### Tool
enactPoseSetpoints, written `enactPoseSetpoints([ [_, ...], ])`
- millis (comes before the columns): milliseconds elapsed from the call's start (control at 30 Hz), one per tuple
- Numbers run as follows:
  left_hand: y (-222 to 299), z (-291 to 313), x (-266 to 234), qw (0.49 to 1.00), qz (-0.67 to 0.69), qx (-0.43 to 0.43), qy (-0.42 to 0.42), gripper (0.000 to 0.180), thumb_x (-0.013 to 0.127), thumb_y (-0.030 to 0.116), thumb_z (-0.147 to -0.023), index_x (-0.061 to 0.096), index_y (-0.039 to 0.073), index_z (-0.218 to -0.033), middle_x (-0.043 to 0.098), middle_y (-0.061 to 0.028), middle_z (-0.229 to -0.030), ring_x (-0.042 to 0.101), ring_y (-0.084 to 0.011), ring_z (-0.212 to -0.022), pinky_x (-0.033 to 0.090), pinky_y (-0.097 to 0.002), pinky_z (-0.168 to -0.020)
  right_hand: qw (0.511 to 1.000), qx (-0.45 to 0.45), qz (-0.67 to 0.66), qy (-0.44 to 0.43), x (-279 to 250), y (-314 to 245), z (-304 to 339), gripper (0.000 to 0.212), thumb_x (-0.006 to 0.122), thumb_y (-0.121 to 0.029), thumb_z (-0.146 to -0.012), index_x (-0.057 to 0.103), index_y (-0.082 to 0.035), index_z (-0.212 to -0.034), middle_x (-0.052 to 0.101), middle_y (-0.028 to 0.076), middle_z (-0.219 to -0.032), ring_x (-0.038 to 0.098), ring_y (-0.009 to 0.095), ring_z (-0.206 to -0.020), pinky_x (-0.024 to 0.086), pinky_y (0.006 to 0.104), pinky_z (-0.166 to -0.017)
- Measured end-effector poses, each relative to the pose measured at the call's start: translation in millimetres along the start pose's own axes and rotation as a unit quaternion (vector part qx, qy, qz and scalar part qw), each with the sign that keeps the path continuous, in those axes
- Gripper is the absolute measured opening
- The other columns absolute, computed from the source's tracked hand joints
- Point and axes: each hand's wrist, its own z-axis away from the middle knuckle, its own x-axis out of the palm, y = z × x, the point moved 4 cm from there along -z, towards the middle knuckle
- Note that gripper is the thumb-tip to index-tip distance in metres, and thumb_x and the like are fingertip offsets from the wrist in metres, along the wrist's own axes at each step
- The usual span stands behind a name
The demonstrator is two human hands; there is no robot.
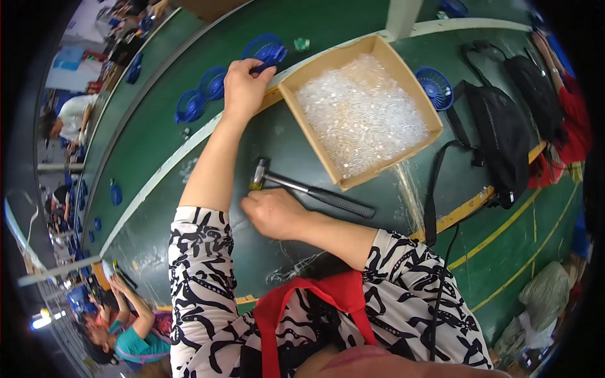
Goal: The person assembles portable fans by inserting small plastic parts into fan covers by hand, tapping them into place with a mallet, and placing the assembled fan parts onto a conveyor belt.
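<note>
My left hand (246, 91) reaches to the far side of the bench, its fingers closed on the dark blue stem of a blue plastic fan housing (263, 49) with a round grille. Two more blue fan housings (190, 106) lie just left of it on the green belt. Close to my body, my right hand (275, 213) is curled with the fingertips tucked under, so anything in it is hidden. A hammer (315, 191) with a black textured grip rests just beyond it. Beyond the hammer stands a cardboard box (302, 132) full of small clear plastic pieces.
Another blue fan housing (433, 88) sits right of the box. Black bags (498, 126) with straps lie at the right. A small green part (302, 44) is on the belt, which a pale rail (157, 167) borders. Other people work at the left and right edges.
</note>
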Motion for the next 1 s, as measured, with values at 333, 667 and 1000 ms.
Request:
enactPoseSetpoints([
  [333,1.6,174.6,-132.2,0.989,0.083,0.066,0.105,0.024,0.077,-0.001,-0.067,0.063,0.001,-0.087,0.061,-0.0121,-0.098,0.062,-0.0237,-0.089,0.053,-0.0312,-0.074,0.967,0.168,-0.190,0.026,-3.5,16.2,8.3,0.017,0.060,-0.006,-0.087,0.065,0.001,-0.102,0.066,0.022,-0.085,0.067,0.030,-0.073,0.051,0.0371,-0.065],
  [667,-2.0,335.3,-152.6,0.987,-0.098,-0.020,0.123,0.036,0.078,-0.001,-0.067,0.063,0.004,-0.099,0.060,-0.0145,-0.108,0.058,-0.0329,-0.098,0.049,-0.0404,-0.083,0.953,0.176,-0.243,0.037,-9.5,25.9,6.3,0.016,0.056,-0.011,-0.098,0.066,-0.002,-0.106,0.065,0.002,-0.079,0.050,0.004,-0.059,0.041,0.0193,-0.052],
  [1000,-5.5,350.8,-126.2,0.991,-0.004,0.026,0.132,0.048,0.078,0.002,-0.071,0.059,0.000,-0.115,0.060,-0.0188,-0.112,0.057,-0.0374,-0.101,0.049,-0.0430,-0.088,0.962,0.193,-0.191,0.019,-7.0,19.1,15.1,0.019,0.058,-0.011,-0.096,0.066,0.001,-0.107,0.068,0.004,-0.083,0.055,0.006,-0.063,0.046,0.0214,-0.058],
])
